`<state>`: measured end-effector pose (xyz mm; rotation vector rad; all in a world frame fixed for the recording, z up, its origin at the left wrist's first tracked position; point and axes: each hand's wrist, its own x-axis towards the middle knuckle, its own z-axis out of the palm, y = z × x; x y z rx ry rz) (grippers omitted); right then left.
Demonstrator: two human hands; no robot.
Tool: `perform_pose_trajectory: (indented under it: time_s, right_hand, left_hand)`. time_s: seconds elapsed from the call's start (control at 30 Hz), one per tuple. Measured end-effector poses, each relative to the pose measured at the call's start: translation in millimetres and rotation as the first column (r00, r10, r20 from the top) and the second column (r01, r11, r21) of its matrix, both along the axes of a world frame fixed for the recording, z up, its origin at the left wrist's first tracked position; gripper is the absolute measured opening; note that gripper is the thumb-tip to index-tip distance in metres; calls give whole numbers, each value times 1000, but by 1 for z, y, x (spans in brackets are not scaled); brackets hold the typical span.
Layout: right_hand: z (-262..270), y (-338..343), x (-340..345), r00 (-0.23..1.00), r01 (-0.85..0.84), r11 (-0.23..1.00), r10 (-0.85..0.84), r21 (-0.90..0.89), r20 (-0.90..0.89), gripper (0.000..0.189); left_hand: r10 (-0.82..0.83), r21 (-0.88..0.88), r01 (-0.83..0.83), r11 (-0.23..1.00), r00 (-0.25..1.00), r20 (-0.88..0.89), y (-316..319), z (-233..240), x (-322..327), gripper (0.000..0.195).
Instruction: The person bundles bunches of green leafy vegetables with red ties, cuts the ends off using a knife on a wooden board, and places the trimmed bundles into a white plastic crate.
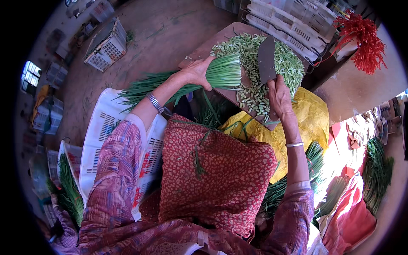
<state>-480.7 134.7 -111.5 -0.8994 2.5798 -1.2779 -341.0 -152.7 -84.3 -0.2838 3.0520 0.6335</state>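
Observation:
My left hand [195, 73] grips a thick bundle of garlic chives [224, 70] from above, thumb on the near side. The evenly trimmed pale ends point right, while the loose green leaves trail left past my wrist. In my right hand [279, 97] is a cleaver [267, 59], its broad dark blade pointing away from me, apart from the bundle's cut ends. Under both lies a wooden board [228, 34], heaped with short chopped stem pieces [288, 63]. Some cut pieces are scattered along the board's near edge, beside my right hand.
White plastic crates [288, 25] are stacked behind the board. Red ties [363, 41] hang at right. A yellow woven sack [306, 108] lies below the board, near more chives [314, 159]. Another white crate [95, 127] stands at my left. A red floral cloth [216, 172] covers my lap.

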Motion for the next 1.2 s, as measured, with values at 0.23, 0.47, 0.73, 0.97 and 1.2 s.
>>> perform_pose_trajectory:
  time_s: [0.23, 0.47, 0.73, 0.97, 1.2]
  right_hand:
    - [44, 17, 58, 966, 27, 946, 59, -323, 252, 45]
    - [30, 19, 88, 965, -71, 997, 60, -35, -255, 39]
    - [41, 20, 109, 942, -9, 995, 41, 98, -334, 41]
    - [24, 7, 103, 945, 10, 971, 69, 238, -321, 36]
    - [34, 7, 78, 944, -74, 948, 167, 310, -284, 30]
  left_hand:
    - [17, -154, -30, 988, 996, -87, 49, -1, -33, 135]
    - [82, -201, -103, 974, 990, -111, 63, -4, -43, 99]
    - [77, -258, -120, 959, 982, -172, 63, -15, -46, 82]
    - [76, -270, -129, 954, 977, -200, 66, -17, -48, 77]
    - [69, -307, -142, 941, 969, -236, 73, -21, -49, 76]
